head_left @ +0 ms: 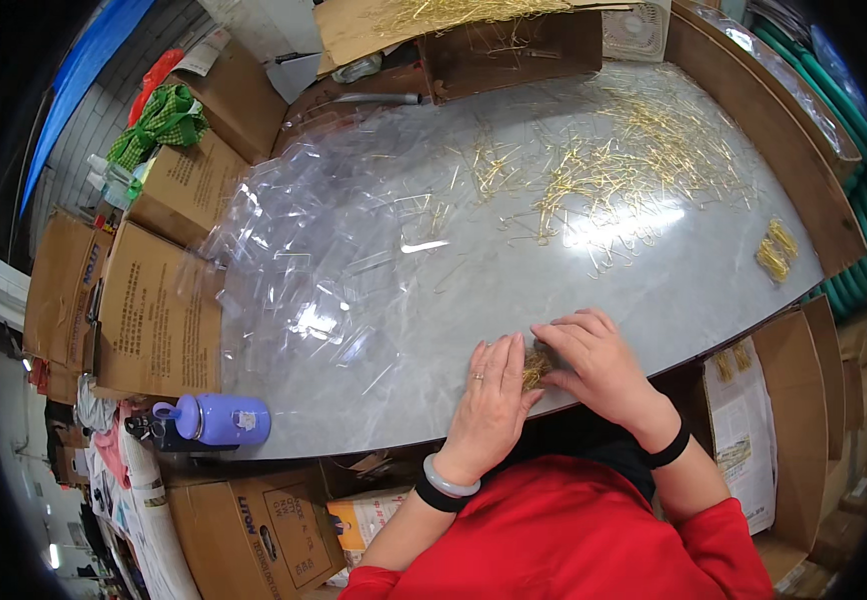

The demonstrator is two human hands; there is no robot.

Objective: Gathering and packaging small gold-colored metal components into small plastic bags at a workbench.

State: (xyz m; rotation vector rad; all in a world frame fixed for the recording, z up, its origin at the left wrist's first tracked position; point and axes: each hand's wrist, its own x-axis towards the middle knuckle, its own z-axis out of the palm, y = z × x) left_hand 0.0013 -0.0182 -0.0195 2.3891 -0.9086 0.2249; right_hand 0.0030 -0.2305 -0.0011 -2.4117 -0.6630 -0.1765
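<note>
Gold wire bundle [532, 371], lying at the near edge of the grey table [499, 285], between the left hand [487, 412] and the right hand [606, 374]. Taken whole, it should handle as a light, compact mass; each wire is probably thin, stiff and springy, smooth enough to slide against its neighbours, and likelier to bend or tangle than to break. A hold around both sides at once would seem best. The right thumb and fingers curve around its right side, grasping it; the left fingers lie straight and together along its left side, and whether they grip cannot be told. Materials, in descending size: the table, smooth and glossy; clear plastic pieces [319, 265], thin, angular and reflective, heaped on the table's left part; loose wire hooks [644, 150], slender with bent ends, strewn over its far right part; a purple bottle [224, 419], cylindrical, at its near left corner; paired gold bundles [776, 255], small and dense, near its right edge.
</note>
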